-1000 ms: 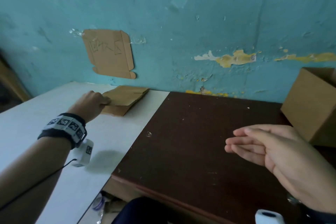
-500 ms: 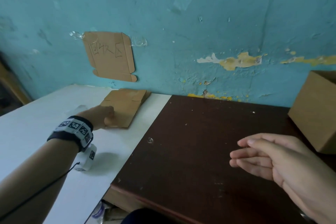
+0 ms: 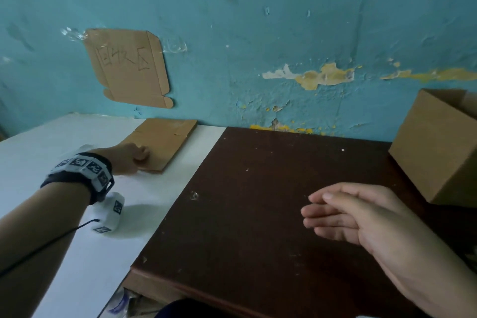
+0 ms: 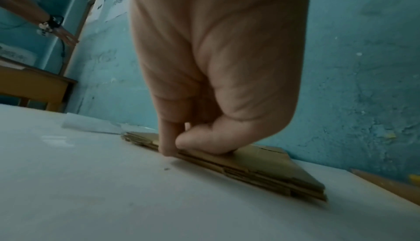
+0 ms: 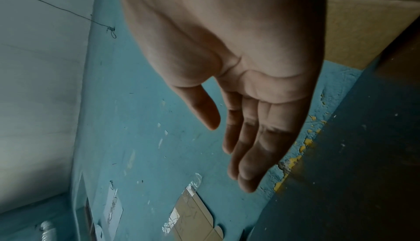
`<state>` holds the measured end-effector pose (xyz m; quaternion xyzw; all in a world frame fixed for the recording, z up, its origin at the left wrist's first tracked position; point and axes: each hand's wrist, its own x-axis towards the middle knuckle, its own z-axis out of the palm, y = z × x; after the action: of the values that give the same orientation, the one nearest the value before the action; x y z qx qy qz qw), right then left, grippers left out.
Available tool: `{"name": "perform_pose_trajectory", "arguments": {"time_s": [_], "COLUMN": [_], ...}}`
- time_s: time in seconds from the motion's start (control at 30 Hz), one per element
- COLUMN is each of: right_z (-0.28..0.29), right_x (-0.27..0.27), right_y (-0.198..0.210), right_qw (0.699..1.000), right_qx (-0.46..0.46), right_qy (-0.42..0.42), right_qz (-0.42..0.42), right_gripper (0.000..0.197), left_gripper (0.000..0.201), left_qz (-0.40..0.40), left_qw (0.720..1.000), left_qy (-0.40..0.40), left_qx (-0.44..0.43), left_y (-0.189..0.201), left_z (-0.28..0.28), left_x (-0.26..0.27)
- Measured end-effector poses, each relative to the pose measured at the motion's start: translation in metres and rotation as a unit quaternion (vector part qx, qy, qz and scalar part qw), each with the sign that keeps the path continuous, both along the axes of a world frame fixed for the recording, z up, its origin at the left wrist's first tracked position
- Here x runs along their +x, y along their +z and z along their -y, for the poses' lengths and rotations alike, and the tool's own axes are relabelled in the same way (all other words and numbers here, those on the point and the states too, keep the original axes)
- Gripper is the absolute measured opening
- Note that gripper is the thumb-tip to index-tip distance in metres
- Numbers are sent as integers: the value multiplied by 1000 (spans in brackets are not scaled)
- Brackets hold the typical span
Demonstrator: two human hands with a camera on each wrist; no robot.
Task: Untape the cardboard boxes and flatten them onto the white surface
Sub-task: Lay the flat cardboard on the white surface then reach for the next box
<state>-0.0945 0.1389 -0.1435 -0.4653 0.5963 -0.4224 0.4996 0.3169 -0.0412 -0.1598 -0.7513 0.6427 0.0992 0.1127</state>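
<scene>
A flattened cardboard box (image 3: 165, 142) lies on the white surface (image 3: 77, 240) near the wall. My left hand (image 3: 136, 157) is at its near edge. In the left wrist view the thumb lies on top of the flattened cardboard box (image 4: 261, 166) and a curled finger sits against its edge, so my left hand (image 4: 179, 146) pinches it. My right hand (image 3: 325, 212) hovers over the dark brown table (image 3: 258, 227) with straight fingers, holding nothing, and my right hand (image 5: 238, 155) is seen palm-side. An upright cardboard box (image 3: 438, 147) stands at the table's far right.
A cardboard sign (image 3: 129, 67) with writing is taped to the peeling blue wall. A piece of clear tape (image 4: 90, 124) lies on the white surface left of the flat box. The brown table's front edge runs close to my body.
The cardboard under my left hand has gone from slightly raised to flat on the white surface. The left hand has slid back to its near edge. The right hand has hardly moved.
</scene>
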Motion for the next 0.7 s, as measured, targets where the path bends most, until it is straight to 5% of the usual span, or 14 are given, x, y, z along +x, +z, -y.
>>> {"name": "perform_pose_trajectory", "arguments": {"time_s": [0.2, 0.33, 0.7], "right_z": [3, 8, 11], "right_x": [5, 6, 11], "right_y": [-4, -7, -13], "right_qw": [1000, 998, 992], "right_qx": [12, 33, 43], "right_qy": [15, 45, 107], "right_qz": [-8, 17, 53], "right_gripper": [28, 39, 38], "left_gripper": [72, 51, 82], "left_qz": [-9, 3, 10], "left_qw": [999, 1000, 998], "left_qy": [22, 12, 7], "left_qx": [25, 19, 55], "left_y": [6, 10, 13], "left_z": [6, 10, 5], "left_x": [2, 0, -16]}}
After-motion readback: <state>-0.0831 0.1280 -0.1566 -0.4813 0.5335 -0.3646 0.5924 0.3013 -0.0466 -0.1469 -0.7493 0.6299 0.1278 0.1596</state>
